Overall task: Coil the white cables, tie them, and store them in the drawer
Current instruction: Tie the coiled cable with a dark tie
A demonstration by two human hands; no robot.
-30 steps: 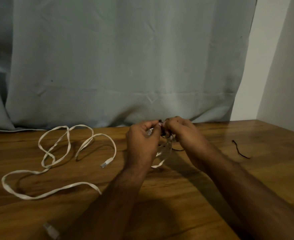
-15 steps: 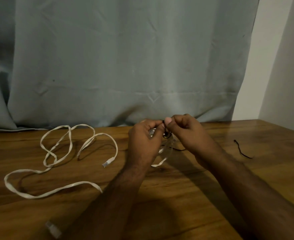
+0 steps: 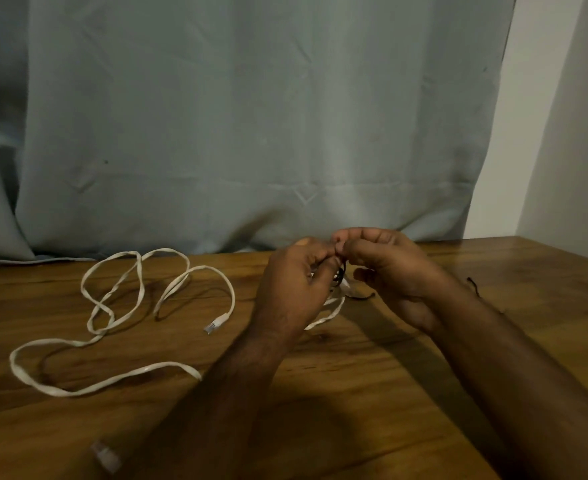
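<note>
Both hands meet just right of the frame's centre, raised slightly above the wooden table (image 3: 407, 358). The left hand (image 3: 294, 289) is curled closed around a small bundle of flat white cable (image 3: 330, 315), one loop of which hangs out below the palm and rests on the wood. The grip appears meant to keep the coil from springing open while it is bound. The right hand (image 3: 386, 268) has thumb and forefinger pinched together against the left hand's fingertips, its other fingers loosely curled. A thin black tie (image 3: 339, 274) shows between the two hands, with a short dark end trailing toward the right. The pinch is judged to be twisting or knotting that tie around the coil; how far the binding has gone cannot be told, since the fingers cover it.

A second flat white cable (image 3: 119, 306) lies uncoiled across the left half of the frame — several loose loops, one plug (image 3: 216, 322) pointing toward the left forearm, and another plug (image 3: 105, 455) blurred at the lower edge. It is well apart from the hands and untouched, presumably awaiting its turn. A spare black tie (image 3: 474, 285) lies on the table just beyond the right wrist, within easy reach — likely set there for that second cable.

No drawer is visible. A grey-blue curtain (image 3: 251, 116) hangs behind the table.
</note>
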